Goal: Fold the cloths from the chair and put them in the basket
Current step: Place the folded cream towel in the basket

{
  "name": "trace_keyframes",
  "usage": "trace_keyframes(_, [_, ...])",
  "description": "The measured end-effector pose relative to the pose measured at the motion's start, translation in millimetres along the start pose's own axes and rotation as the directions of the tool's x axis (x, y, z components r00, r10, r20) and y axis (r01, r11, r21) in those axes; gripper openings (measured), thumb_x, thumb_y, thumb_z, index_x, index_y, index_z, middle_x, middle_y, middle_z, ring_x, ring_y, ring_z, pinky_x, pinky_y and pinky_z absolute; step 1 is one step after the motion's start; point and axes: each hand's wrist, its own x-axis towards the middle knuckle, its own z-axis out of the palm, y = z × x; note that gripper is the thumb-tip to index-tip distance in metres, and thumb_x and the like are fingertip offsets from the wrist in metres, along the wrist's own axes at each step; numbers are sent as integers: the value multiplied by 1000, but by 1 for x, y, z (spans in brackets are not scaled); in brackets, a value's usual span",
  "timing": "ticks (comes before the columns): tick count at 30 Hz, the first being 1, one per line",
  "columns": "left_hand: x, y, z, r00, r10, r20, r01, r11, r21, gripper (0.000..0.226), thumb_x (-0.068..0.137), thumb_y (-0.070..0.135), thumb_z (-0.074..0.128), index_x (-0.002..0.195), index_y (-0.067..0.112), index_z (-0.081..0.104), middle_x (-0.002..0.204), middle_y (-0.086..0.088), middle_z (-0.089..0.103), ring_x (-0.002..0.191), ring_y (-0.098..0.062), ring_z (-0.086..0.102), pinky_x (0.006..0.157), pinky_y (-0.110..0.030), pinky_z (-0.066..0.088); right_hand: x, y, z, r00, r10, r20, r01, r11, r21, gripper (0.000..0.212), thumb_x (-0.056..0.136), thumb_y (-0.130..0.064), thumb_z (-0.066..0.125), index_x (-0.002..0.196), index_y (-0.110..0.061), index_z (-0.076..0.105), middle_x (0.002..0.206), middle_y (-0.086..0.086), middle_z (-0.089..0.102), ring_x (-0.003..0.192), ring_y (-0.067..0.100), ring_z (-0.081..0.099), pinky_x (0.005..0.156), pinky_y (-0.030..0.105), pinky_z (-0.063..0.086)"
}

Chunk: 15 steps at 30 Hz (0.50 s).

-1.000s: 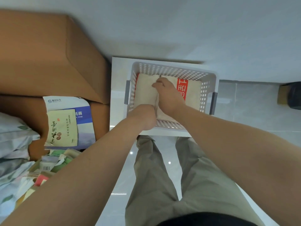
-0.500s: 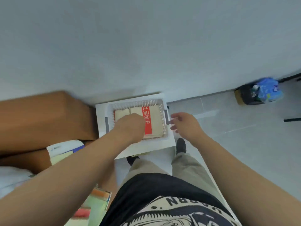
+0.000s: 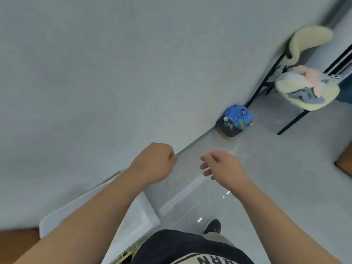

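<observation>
We see cloths (image 3: 304,80) piled on the chair (image 3: 308,38) seat, well apart from both hands, so folding is not finished. Left grip (image 3: 154,162) is curled closed and empty. Right grip (image 3: 222,166) is loosely spread and empty. The basket is out of view. We judge another fetch is due.

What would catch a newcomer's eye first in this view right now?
Two bare forearms fill the foreground, the left hand curled in a fist and the right hand loose, both empty. At the upper right stands a black-legged chair with a cream fleece cover and pastel cloths heaped on its seat. A bright blue packet sits on a dark box by the wall.
</observation>
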Motion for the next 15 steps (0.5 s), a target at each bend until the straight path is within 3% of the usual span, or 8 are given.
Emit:
trace_keyframes(4, [49, 104, 10, 997, 82, -4, -82, 995, -56, 32, 101, 38, 51, 84, 17, 68, 81, 4, 69, 75, -15, 64, 72, -38, 56, 10, 19, -118, 993, 0, -117, 3, 1000, 24, 23, 103, -27, 49, 102, -22, 71, 87, -9, 75, 70, 8, 72, 63, 21, 51])
trace_keyframes(9, [118, 232, 17, 980, 198, 21, -192, 969, -152, 25, 99, 32, 58, 83, 18, 72, 78, 5, 72, 72, -8, 68, 59, -16, 46, 34, 45, -240, 971, 42, -235, -21, 996, 91, 21, 103, -30, 49, 100, -26, 69, 87, -10, 75, 74, 8, 72, 67, 24, 54])
trace_keyframes(15, [230, 371, 47, 952, 287, 105, -239, 913, -330, 21, 97, 25, 60, 81, 18, 72, 79, 3, 75, 62, -7, 72, 70, -34, 60, 98, 95, -372, 944, 110, -311, -73, 989, 130, 20, 104, -30, 51, 101, -24, 70, 87, -8, 75, 74, 10, 73, 74, 31, 58])
